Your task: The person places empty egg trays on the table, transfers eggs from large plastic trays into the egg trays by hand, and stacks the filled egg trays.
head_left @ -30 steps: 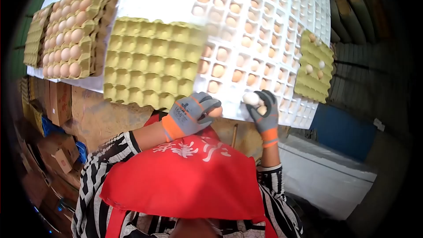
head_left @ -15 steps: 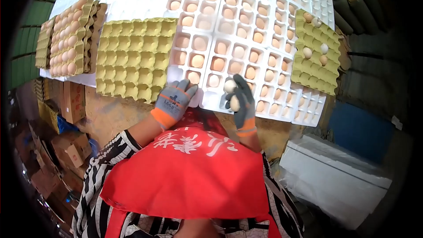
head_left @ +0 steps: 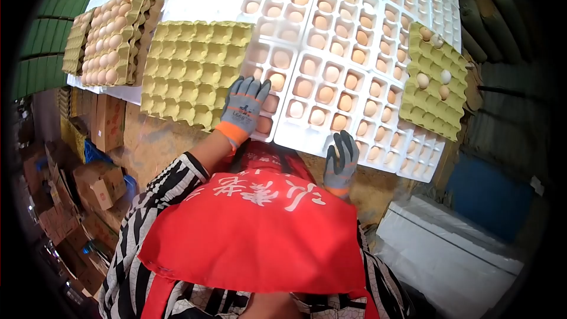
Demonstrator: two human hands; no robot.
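Observation:
My left hand (head_left: 243, 105), in a grey glove with orange trim, lies with fingers stretched out over the left column of a white foam egg tray (head_left: 270, 137). Beside its fingertips is a brown egg (head_left: 276, 81). At the front edge of the neighbouring foam tray (head_left: 303, 137), my right hand (head_left: 342, 158), gloved alike, curls around a pale egg (head_left: 335, 150), mostly hidden by the fingers. Just above it, another egg (head_left: 339, 122) sits in a corner cell.
A yellow pulp tray (head_left: 201, 74) lies left of my left hand. Farther left stand stacked pulp trays of eggs (head_left: 106, 41). Another pulp tray (head_left: 434, 103) with several eggs rests on foam trays at the right. A white foam box (head_left: 443, 236) stands below on the right; cardboard boxes (head_left: 100, 183) are lower left.
My left hand has moved farther onto its tray, uncovering eggs near the front. My right hand has drawn back to the tray's front edge. The whole view has shifted slightly.

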